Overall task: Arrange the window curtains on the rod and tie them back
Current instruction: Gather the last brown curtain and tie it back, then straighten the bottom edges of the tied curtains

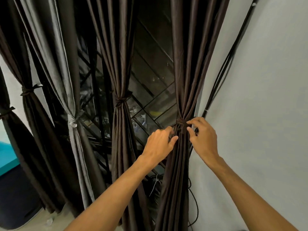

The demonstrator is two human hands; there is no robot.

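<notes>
Several dark brown curtain panels hang before a dark window. The rightmost panel point(186, 64) is gathered at its waist by a brown tie-back point(182, 124). My left hand point(160, 142) pinches the tie's end and the curtain folds on the left of the knot. On the other side my right hand point(202, 135) curls its fingertips round the knot. The middle panel point(120, 55) carries a knotted tie point(120, 99). A grey panel point(66, 77) is tied with a pale band point(73, 121). Further left, two more dark panels are tied too. The rod is out of view.
A pale grey wall point(260, 105) stands close on the right, with black cables point(221, 77) running down it behind the curtain and looping near the floor. A metal window grille point(150, 100) shows between the panels. A teal surface point(6, 155) lies at the far left.
</notes>
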